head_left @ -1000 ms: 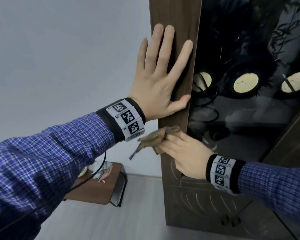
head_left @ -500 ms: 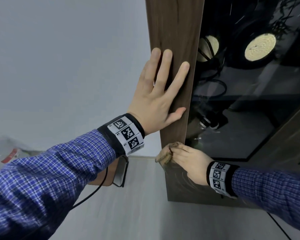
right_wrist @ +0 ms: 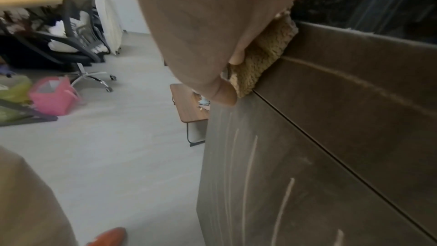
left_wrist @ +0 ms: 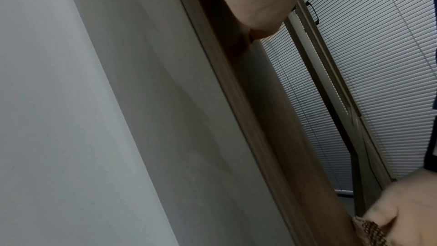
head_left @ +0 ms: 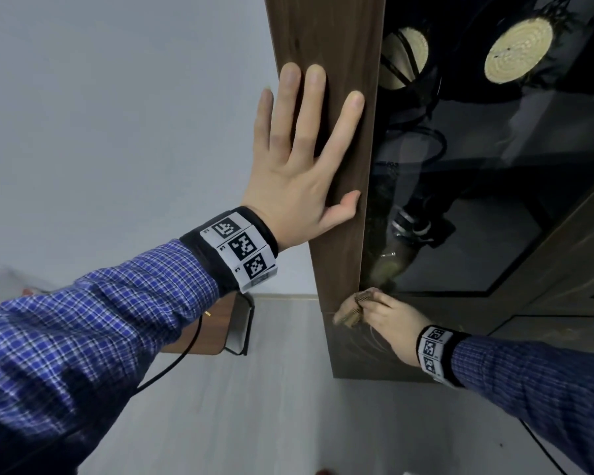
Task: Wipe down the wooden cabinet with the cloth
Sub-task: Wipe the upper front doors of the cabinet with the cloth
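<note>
— Lighting?
— Dim, even and cool; soft shadow under the left hand (head_left: 300,166) on the cabinet (head_left: 326,39). The glass door (head_left: 494,200) is dark, with faint reflections.
— Sharpness?
— Head view crisp, edges bowed by the wide lens. Both wrist views are soft, the near skin blurred, and the chair (right_wrist: 71,44) smeared.

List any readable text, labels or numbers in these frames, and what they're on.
No readable words anywhere.
Left wristband: black-and-white square marker codes with tiny characters beside them, too small to read.
Right wristband: the same kind of codes, tiny characters unreadable.
Wooden cabinet, cloth, pink bag: no print visible.
</note>
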A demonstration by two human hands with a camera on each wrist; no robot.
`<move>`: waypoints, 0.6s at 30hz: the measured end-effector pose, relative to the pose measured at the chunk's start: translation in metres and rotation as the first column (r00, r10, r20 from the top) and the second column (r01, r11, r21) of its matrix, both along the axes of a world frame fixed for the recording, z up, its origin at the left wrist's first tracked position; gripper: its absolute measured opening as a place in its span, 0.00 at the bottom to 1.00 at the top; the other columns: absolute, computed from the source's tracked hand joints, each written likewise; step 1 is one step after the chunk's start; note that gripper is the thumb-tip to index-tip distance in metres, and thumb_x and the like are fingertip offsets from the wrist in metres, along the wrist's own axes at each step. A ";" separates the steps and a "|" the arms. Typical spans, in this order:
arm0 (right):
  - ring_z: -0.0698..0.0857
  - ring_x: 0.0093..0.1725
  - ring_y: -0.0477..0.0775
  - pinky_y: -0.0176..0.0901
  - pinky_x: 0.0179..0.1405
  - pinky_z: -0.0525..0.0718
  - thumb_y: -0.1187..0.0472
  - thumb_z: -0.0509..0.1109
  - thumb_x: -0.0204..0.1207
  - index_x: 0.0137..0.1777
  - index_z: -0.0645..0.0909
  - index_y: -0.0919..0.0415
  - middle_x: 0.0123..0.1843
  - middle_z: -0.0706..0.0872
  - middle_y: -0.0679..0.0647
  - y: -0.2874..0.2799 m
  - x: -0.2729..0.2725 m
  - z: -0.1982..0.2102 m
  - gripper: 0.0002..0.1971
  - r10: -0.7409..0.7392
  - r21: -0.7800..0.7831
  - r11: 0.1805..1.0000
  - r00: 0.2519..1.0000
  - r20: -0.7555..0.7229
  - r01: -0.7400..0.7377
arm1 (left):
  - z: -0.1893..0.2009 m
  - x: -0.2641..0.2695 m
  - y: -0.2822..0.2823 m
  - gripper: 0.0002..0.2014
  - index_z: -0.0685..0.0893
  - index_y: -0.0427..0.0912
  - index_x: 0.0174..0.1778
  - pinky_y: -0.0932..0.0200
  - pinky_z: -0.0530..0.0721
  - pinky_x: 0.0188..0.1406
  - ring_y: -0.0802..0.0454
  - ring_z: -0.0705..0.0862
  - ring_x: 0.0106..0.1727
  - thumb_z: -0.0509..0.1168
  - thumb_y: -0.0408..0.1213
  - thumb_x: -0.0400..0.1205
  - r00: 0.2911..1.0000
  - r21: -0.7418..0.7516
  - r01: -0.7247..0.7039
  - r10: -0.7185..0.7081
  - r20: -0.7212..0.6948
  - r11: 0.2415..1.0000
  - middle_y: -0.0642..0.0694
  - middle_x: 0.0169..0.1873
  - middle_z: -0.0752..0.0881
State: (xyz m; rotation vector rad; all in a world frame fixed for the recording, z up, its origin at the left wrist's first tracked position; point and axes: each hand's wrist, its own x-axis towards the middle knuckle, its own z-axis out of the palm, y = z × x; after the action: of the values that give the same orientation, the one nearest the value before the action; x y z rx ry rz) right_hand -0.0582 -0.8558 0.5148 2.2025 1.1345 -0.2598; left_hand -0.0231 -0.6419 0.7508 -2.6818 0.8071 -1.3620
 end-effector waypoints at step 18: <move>0.77 0.69 0.61 0.47 0.82 0.46 0.63 0.72 0.56 0.61 0.86 0.67 0.62 0.87 0.62 -0.077 -0.015 0.013 0.29 -0.182 0.404 0.898 0.983 -0.012 0.172 | 0.001 0.002 -0.005 0.42 0.70 0.31 0.82 0.14 0.56 0.75 0.21 0.54 0.80 0.68 0.56 0.78 0.999 0.020 0.028 -0.029 0.034 0.999 0.30 0.79 0.55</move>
State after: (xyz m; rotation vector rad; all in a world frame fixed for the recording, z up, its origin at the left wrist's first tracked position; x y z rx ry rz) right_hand -0.0733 -0.9331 0.5276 2.6727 1.0443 -0.0730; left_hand -0.0212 -0.6465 0.7520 -2.6344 0.8540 -1.3951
